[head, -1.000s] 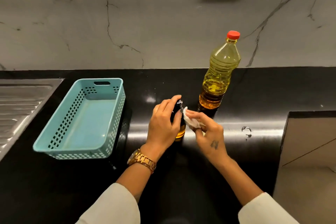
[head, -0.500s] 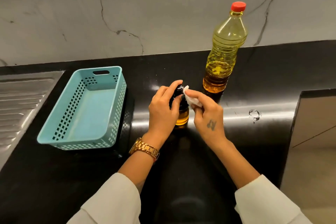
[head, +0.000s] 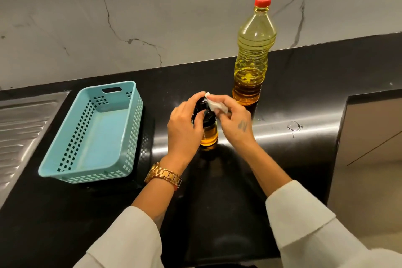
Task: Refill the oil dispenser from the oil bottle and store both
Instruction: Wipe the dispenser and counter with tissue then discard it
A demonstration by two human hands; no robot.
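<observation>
Black counter point(head: 282, 180): left hand point(head: 185, 128) grips the dispenser point(head: 208, 135), right hand point(head: 236, 119) pinches a tissue point(head: 216, 105), wiping its top (bottle point(head: 253, 54) capped); the basket point(head: 91, 135) looks next.

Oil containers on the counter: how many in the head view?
2. The oil bottle with a red cap stands at the back of the black counter; the oil dispenser sits nearer, held by the left hand. Nothing suggests others hidden.

Oil dispenser point(head: 209, 135) and oil bottle point(head: 253, 54), both upright on the worktop.
Dispenser: small, black-topped, amber-filled, mid-worktop. Bottle: tall clear plastic, red-capped, part-full of yellow oil, near the back edge.
</observation>
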